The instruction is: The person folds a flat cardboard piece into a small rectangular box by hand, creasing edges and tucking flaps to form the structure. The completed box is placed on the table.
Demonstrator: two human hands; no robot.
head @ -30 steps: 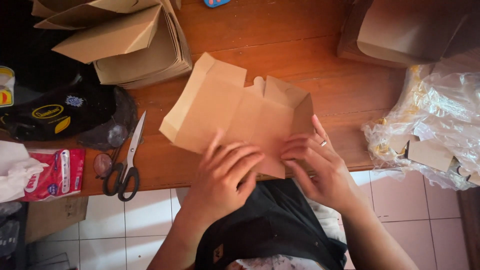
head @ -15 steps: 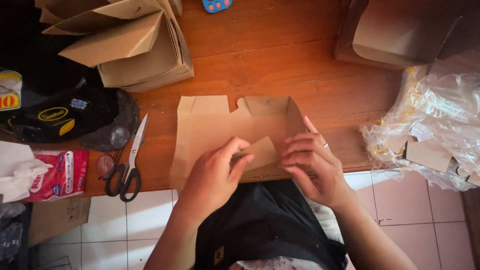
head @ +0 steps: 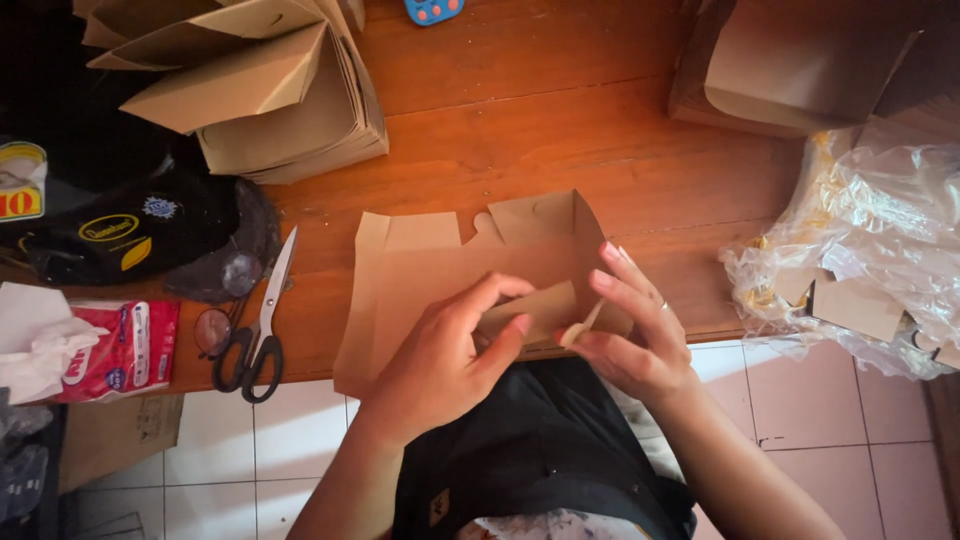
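A brown cardboard box blank (head: 430, 270) lies partly unfolded on the wooden table (head: 560, 130) at its near edge. My left hand (head: 450, 360) pinches a small flap at the blank's near side between thumb and fingers. My right hand (head: 630, 330) holds the same flap area from the right, fingers on the raised side panel. A ring shows on the right hand. Both hands are over my lap, clothed in black.
Scissors (head: 262, 320) with black handles lie left of the blank. Folded cardboard boxes (head: 270, 90) are stacked at the back left, more boxes (head: 790, 70) at the back right. A crumpled clear plastic bag (head: 870, 260) with cardboard pieces sits right. A black pouch (head: 130, 235) and tissue pack (head: 110, 350) lie left.
The blank has been turned and laid flatter on the table, its flaps now pointing away. Both hands have shifted to the near flap and fold it.
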